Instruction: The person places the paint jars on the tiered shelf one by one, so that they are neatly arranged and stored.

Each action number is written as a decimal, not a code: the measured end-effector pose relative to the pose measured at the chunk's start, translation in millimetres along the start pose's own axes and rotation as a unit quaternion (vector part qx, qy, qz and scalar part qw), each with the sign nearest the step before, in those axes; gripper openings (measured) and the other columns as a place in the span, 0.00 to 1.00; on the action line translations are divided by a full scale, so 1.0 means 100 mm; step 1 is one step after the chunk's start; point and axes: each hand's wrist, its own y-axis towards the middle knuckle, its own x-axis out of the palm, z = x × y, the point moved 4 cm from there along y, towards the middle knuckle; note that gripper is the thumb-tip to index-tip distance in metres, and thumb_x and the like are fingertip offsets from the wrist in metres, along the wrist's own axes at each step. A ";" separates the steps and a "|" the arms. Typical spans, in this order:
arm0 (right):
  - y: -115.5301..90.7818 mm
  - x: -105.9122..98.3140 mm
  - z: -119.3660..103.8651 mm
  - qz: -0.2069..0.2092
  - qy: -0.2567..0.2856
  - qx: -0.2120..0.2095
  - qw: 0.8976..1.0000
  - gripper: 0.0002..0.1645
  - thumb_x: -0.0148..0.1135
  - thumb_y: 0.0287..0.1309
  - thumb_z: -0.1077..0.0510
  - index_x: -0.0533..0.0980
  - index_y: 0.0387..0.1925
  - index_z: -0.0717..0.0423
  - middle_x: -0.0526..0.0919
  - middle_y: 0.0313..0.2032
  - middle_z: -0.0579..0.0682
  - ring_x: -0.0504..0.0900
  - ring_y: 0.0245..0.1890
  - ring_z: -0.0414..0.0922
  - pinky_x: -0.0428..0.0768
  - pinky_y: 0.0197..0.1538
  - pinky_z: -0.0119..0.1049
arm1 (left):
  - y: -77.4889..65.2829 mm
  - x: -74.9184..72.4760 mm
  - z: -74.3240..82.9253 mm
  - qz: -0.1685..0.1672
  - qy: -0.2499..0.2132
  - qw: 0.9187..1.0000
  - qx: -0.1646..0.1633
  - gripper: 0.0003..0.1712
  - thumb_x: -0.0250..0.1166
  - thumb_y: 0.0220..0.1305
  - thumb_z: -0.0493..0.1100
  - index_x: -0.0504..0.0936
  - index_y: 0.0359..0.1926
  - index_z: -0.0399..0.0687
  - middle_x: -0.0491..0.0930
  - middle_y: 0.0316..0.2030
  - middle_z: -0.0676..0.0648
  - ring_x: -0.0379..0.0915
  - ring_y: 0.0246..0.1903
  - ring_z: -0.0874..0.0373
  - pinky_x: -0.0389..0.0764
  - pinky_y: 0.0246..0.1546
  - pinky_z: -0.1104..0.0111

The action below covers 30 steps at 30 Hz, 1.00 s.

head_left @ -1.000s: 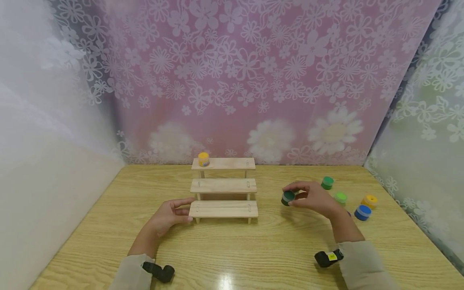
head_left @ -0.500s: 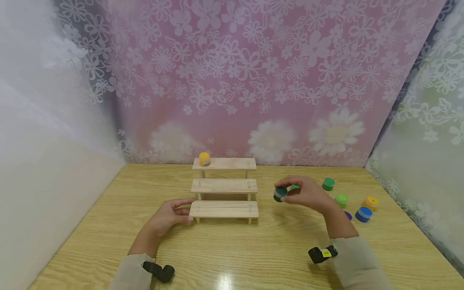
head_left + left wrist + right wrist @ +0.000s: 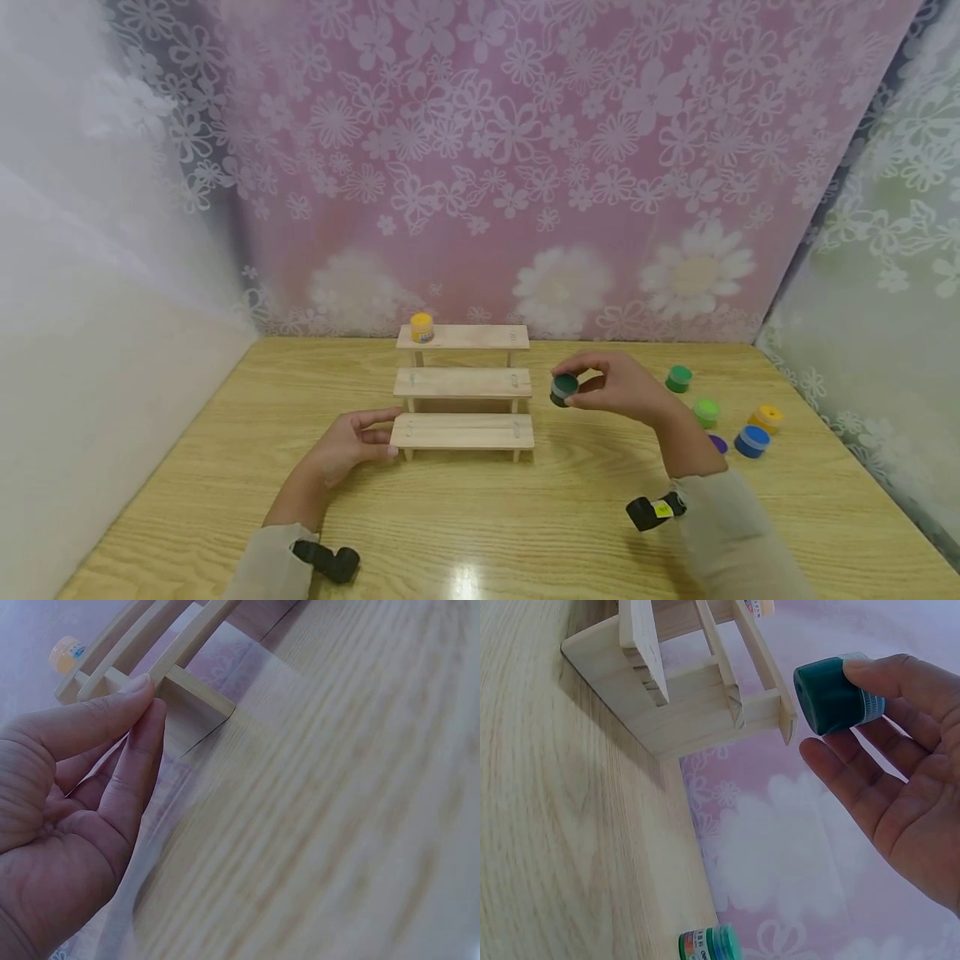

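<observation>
Between the thumb and fingers of my right hand (image 3: 618,390) is a small dark green paint jar (image 3: 564,389), held above the table just right of a three-tier wooden stand (image 3: 462,432). The right wrist view shows the dark green jar (image 3: 829,694) tilted, its clear lid side toward the palm. My left hand (image 3: 347,450) pinches the left end of the stand's lowest board; thumb and fingertip meet at its edge in the left wrist view. A yellow paint jar (image 3: 422,328) stands at the left of the top tier.
On the right of the table lie a green jar (image 3: 678,379), a light green jar (image 3: 706,412), a yellow jar (image 3: 766,418), a blue jar (image 3: 752,441) and a purple jar (image 3: 717,444) partly behind my forearm. A flowered curtain (image 3: 480,167) hangs behind the table.
My right hand has carried the dark green jar leftward and slightly farther back, closer to the stand. The left hand stays at the stand's lowest board.
</observation>
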 end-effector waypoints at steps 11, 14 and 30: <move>0.19 0.06 -0.14 -0.003 -0.023 -0.033 0.999 0.22 0.69 0.56 0.65 0.78 0.54 0.63 0.78 0.47 0.57 0.83 0.42 0.50 0.83 0.45 0.38 | -0.02 0.01 0.02 -0.002 0.000 1.000 0.002 0.42 0.71 0.55 0.30 0.63 0.69 0.30 0.80 0.50 0.32 0.81 0.45 0.52 0.83 0.42 0.63; 0.25 0.07 -0.15 -0.009 -0.011 -0.027 1.000 0.22 0.69 0.56 0.66 0.78 0.54 0.64 0.78 0.47 0.59 0.83 0.42 0.52 0.83 0.45 0.39 | -0.02 0.01 0.01 -0.004 0.001 1.000 0.002 0.42 0.71 0.55 0.30 0.63 0.69 0.30 0.79 0.50 0.32 0.81 0.45 0.52 0.82 0.42 0.63; 0.53 0.07 -0.29 0.009 -0.024 -0.022 0.999 0.23 0.70 0.55 0.65 0.79 0.54 0.61 0.81 0.48 0.57 0.82 0.46 0.53 0.82 0.46 0.39 | -0.03 0.02 0.03 -0.002 0.000 1.000 0.001 0.42 0.71 0.55 0.30 0.63 0.69 0.29 0.81 0.49 0.34 0.81 0.45 0.52 0.83 0.42 0.63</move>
